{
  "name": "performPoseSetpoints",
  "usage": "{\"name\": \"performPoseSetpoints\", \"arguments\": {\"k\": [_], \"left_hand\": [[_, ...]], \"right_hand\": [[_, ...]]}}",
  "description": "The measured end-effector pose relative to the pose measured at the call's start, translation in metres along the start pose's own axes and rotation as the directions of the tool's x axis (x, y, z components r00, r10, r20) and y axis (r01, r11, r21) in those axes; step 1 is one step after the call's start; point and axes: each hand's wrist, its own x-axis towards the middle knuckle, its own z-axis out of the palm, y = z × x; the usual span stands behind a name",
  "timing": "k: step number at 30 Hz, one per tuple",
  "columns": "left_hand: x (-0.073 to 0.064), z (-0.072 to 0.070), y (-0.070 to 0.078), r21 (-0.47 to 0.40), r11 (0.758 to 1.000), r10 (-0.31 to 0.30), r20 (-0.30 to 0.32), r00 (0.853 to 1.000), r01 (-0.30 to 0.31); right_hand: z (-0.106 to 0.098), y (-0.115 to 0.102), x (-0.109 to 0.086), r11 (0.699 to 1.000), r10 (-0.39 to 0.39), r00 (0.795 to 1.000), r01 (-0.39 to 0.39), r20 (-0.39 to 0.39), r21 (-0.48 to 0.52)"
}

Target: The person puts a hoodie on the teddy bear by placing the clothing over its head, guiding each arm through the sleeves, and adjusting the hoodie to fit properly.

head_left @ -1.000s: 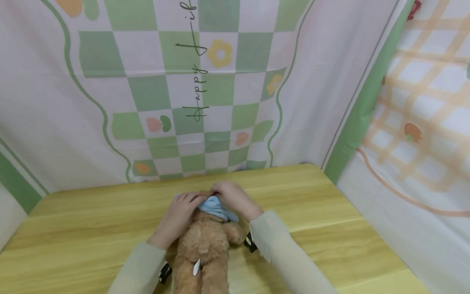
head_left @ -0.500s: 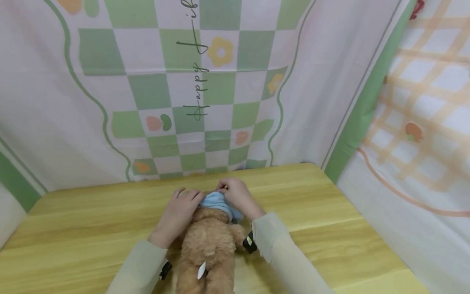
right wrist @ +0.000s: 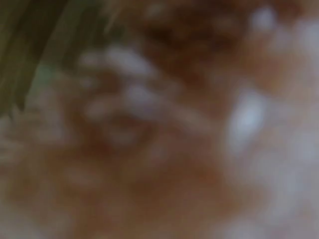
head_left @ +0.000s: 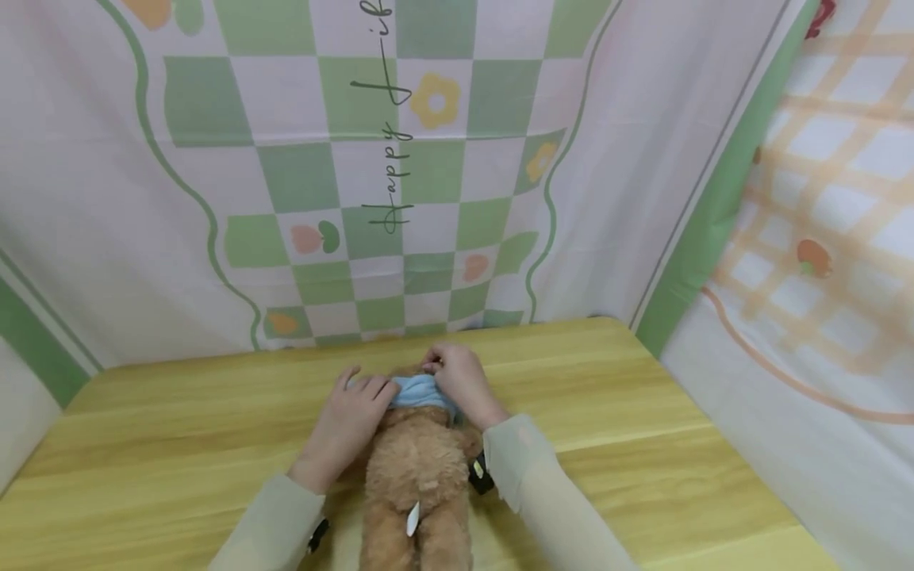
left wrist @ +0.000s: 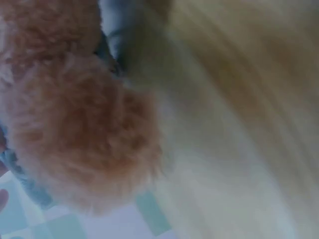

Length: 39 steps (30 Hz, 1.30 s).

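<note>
A brown plush bear (head_left: 417,456) lies on the wooden table with its legs toward me. A white tag (head_left: 413,519) sticks up between the legs. Light blue cloth (head_left: 420,392) is bunched across its neck and head end, hiding most of the head. My left hand (head_left: 347,420) holds the cloth's left side with bent fingers. On the other side my right hand (head_left: 462,382) pinches the cloth between thumb and fingers. One furry paw (left wrist: 82,132) fills much of the left wrist view. Only blurred fur (right wrist: 149,164) shows in the right wrist view.
The yellow wooden table (head_left: 193,444) spreads out on both sides of the bear. Behind it hangs a green and white checked curtain (head_left: 364,178). An orange plaid curtain (head_left: 814,214) hangs at the right.
The bear's body has shifted to the right and lies straighter. The blue cloth now runs more level, and the right hand is slightly farther right and up. Both hands stay at the cloth.
</note>
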Motion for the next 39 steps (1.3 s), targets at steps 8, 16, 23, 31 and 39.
{"name": "performPoseSetpoints", "arguments": {"k": [8,16,23,31,39], "left_hand": [[-0.002,0.005,-0.002,-0.098,0.995,-0.028,0.062,0.998,0.034],[0.002,0.003,0.004,-0.101,0.995,0.027,0.077,0.997,-0.019],[0.01,0.002,0.009,-0.121,0.993,0.009,0.071,0.997,-0.001],[0.011,0.003,0.007,-0.121,0.993,-0.003,0.065,0.998,0.011],[0.009,-0.001,0.006,-0.119,0.993,0.001,0.088,0.996,0.009]], "right_hand": [[-0.014,-0.005,0.004,0.991,-0.126,0.943,0.104,0.308,0.085],[-0.015,-0.004,0.004,0.969,-0.243,0.914,0.24,0.325,0.05],[-0.005,-0.001,-0.001,0.992,-0.129,0.987,0.13,0.1,-0.001],[0.002,-0.004,0.0,0.992,-0.099,0.995,0.097,-0.027,-0.074],[0.004,-0.002,0.002,0.998,-0.062,0.996,0.06,-0.066,-0.031]]}}
